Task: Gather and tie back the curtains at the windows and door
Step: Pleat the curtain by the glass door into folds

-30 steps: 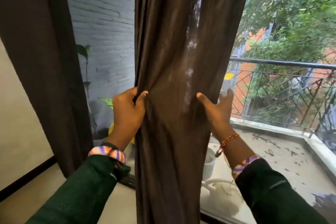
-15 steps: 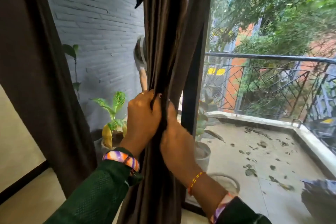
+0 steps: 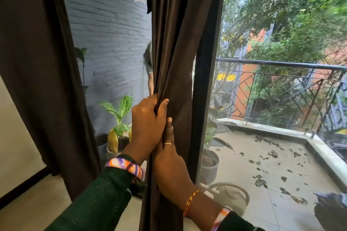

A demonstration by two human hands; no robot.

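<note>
We find the curtain (image 3: 174, 58) bunched at frame centre. Left hand (image 3: 148, 124) grip closed round its folds. Right hand (image 3: 171, 157) clasps it just below.

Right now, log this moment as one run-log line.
step: gather curtain | left hand: shut on curtain | right hand: shut on curtain | tie: not yet

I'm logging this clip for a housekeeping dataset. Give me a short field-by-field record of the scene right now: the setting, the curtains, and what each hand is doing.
setting: indoors at a glass door facing a balcony
middle curtain: dark brown, bunched into a narrow column
other curtain: same colour, hanging loose at the left
left hand: closed around the bunched folds
right hand: just below the left, wrapped around the bunch
tie: none visible
outside: potted plant, metal railing, dry leaves on the balcony floor
</note>
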